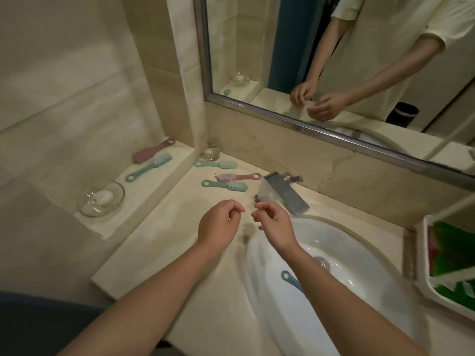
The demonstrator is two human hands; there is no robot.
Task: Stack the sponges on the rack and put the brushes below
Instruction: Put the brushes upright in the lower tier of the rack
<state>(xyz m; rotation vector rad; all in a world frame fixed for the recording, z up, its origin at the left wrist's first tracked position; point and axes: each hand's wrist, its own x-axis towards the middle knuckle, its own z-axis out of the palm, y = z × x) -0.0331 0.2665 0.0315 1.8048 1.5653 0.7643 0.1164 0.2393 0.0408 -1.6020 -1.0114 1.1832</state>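
Observation:
My left hand (218, 224) and my right hand (273, 222) hover side by side over the counter near the sink's left rim, fingers loosely curled, nothing in either. Three brushes lie on the counter beyond them: a green one (216, 164), a pink one (237, 177) and another green one (225, 185). On the raised ledge at left lie a pink brush (153, 151) and a green brush (149, 167). Another green brush (291, 280) rests in the sink, partly behind my right forearm. A white rack (428, 253) at the right edge holds green sponges (452, 250).
A white sink (334, 253) sits below my right arm, with a metal tap (282, 194) behind it. A glass soap dish (101, 199) stands on the ledge, a drinking glass (211, 150) in the corner. A mirror (334, 60) covers the back wall.

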